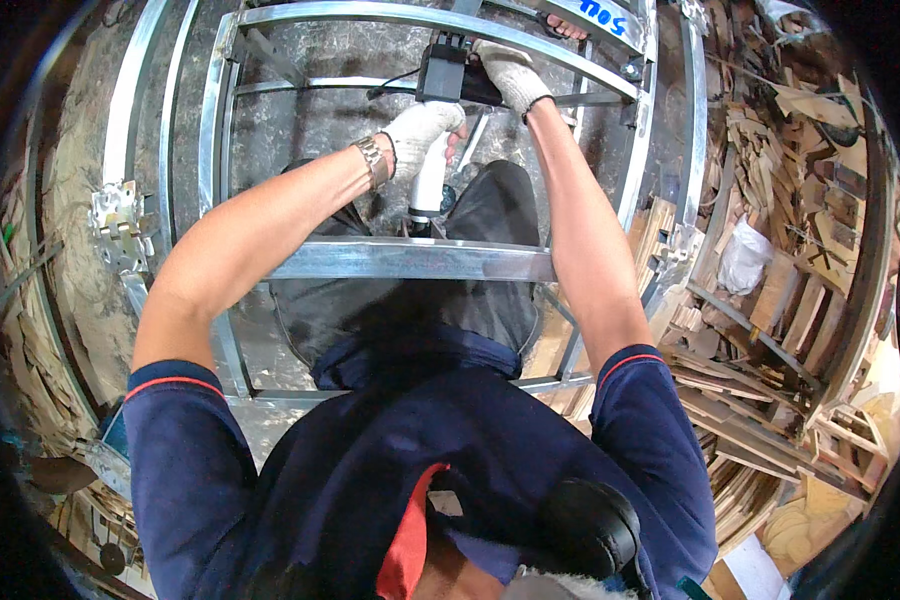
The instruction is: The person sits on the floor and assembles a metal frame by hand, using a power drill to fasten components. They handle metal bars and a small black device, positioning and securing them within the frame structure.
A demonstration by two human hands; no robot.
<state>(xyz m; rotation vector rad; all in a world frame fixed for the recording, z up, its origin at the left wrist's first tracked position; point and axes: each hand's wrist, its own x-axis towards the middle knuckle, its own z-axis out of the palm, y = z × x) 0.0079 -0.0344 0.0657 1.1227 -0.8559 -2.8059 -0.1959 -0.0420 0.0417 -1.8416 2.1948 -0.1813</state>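
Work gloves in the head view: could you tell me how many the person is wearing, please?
2. The left hand's glove grips the white handle of the power tool; the right hand's glove rests on the tool's black body, by the metal frame. None elsewhere that I can see.

1 head-worn fisheye view, straight down, close over metal frame (410,258).

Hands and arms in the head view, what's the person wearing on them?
Both the left hand and right hand wear white knitted work gloves. A metal link wristwatch sits on the left wrist. The forearms are bare; short navy sleeves with thin red trim cover the upper arms.
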